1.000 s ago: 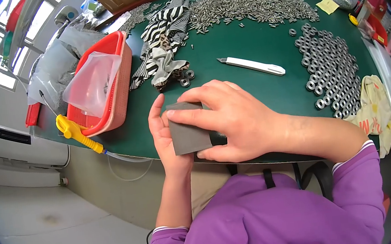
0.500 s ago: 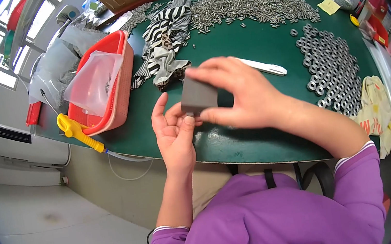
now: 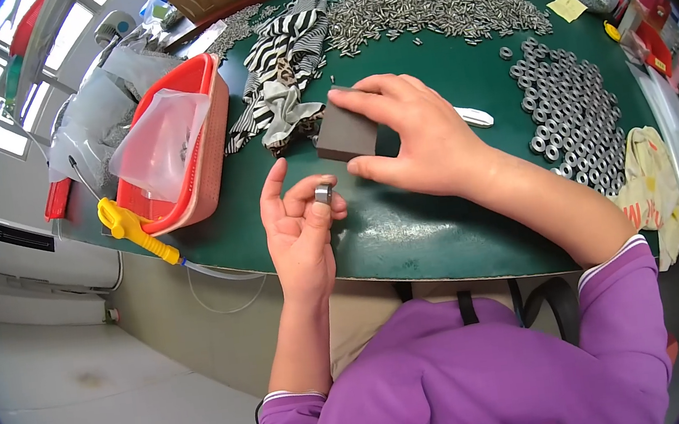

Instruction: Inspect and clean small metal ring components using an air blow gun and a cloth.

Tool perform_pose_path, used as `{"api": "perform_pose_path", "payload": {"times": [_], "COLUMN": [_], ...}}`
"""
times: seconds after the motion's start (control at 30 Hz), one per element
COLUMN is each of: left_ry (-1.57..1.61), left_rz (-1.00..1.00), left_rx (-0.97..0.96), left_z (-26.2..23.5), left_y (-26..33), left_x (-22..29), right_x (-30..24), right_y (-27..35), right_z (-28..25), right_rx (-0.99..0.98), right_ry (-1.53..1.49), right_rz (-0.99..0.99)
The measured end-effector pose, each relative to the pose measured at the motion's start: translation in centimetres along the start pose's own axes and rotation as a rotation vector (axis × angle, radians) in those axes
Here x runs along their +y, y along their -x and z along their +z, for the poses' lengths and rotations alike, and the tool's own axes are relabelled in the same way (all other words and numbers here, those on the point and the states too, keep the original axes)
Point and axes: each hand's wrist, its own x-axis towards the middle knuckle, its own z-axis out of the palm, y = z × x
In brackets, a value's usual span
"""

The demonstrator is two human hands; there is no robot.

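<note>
Between the thumb and fingers of my left hand (image 3: 300,238) is pinched a small shiny metal ring (image 3: 323,194), held just above the table's near edge. My right hand (image 3: 423,134) grips a dark grey-brown rectangular block (image 3: 346,130) from its right side, thumb low and fingers over the top. The block sits up and to the right of the ring, with a gap between them. Partly covered by my right hand, a white flat-handled tool (image 3: 475,116) lies on the green table (image 3: 411,241).
Many similar metal rings (image 3: 569,112) lie grouped at the right, beside a cream cloth glove (image 3: 646,191). Small metal pins (image 3: 433,7) are heaped at the back. A striped cloth (image 3: 286,49), a red basket (image 3: 210,156) and a yellow air gun (image 3: 134,229) are at the left.
The block in my right hand has lifted up and away from my left fingers. The metal ring in my left hand, mostly hidden before, now shows.
</note>
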Motion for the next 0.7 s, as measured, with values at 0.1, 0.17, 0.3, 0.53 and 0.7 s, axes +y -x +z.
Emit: {"api": "perform_pose_path", "payload": {"times": [0.1, 0.17, 0.3, 0.53, 0.7], "left_ry": [0.035, 0.037, 0.077, 0.118, 0.141], "left_rz": [0.006, -0.006, -0.023, -0.038, -0.098], "left_rx": [0.043, 0.109, 0.110, 0.024, 0.043], "left_z": [-0.1, 0.5, 0.3, -0.4, -0.4], "left_y": [0.0, 0.0, 0.1, -0.4, -0.1], "left_x": [-0.1, -0.1, -0.1, -0.1, 0.0], "right_x": [-0.7, -2.9, -3.8, -0.5, -0.1], "right_y": [0.2, 1.2, 1.4, 0.2, 0.1], "right_z": [0.0, 0.1, -0.3, -0.7, -0.6], "right_rx": [-0.022, -0.115, -0.199, -0.100, -0.099], "right_ry": [-0.131, -0.202, -0.198, -0.094, -0.118], "right_rz": [-0.040, -0.105, -0.202, 0.130, 0.090]}}
